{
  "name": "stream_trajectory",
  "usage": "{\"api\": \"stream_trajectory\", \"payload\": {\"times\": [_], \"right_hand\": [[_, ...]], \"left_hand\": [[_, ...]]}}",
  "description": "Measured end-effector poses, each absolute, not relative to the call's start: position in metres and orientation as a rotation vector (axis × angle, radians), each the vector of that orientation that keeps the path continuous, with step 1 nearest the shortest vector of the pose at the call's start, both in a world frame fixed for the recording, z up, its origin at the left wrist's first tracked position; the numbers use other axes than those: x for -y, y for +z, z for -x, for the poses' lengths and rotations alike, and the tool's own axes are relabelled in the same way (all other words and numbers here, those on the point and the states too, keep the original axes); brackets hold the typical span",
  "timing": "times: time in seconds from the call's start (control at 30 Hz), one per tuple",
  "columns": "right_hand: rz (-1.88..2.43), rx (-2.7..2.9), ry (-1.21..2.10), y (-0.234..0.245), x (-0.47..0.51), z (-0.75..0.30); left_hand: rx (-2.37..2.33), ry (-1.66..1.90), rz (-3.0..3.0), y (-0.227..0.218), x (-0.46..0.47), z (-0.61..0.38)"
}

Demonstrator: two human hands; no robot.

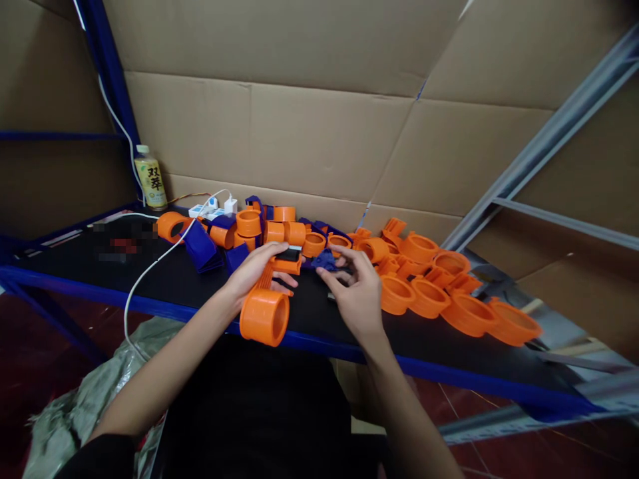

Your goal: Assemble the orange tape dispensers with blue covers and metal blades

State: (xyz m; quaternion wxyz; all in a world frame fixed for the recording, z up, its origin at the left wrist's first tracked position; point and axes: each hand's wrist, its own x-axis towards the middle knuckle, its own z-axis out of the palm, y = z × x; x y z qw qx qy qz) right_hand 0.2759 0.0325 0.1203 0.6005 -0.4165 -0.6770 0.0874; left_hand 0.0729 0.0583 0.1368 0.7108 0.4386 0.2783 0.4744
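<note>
My left hand [257, 269] is closed around an orange plastic cup-shaped part [264, 316] with a handle-like bracket, held over the front edge of the black table top [200, 286]. A small dark piece sits at the part's upper end near my fingertips. My right hand [357, 289] hovers just right of it, fingers curled, pinching a small dark blue piece [325, 261]. Both hands sit in front of a pile of orange and blue parts.
Several orange cup parts [439, 293] lie to the right; orange rings and blue straps [234, 233] lie behind. A drink bottle [150, 177], a white power strip [212, 209] and cable [150, 273] are at left. Cardboard walls the back. A grey metal shelf frame [544, 146] slants at right.
</note>
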Motion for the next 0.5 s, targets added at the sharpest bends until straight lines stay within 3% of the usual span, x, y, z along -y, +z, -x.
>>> {"api": "stream_trajectory", "payload": {"times": [0.17, 0.5], "right_hand": [[0.961, 1.693, 0.000, 0.123, -0.021, -0.265], [0.807, 1.537, 0.567, 0.122, -0.031, -0.270]], "left_hand": [[-0.587, 1.007, -0.900, 0.130, -0.054, -0.085], [-0.633, 1.039, -0.827, 0.137, -0.052, -0.084]]}}
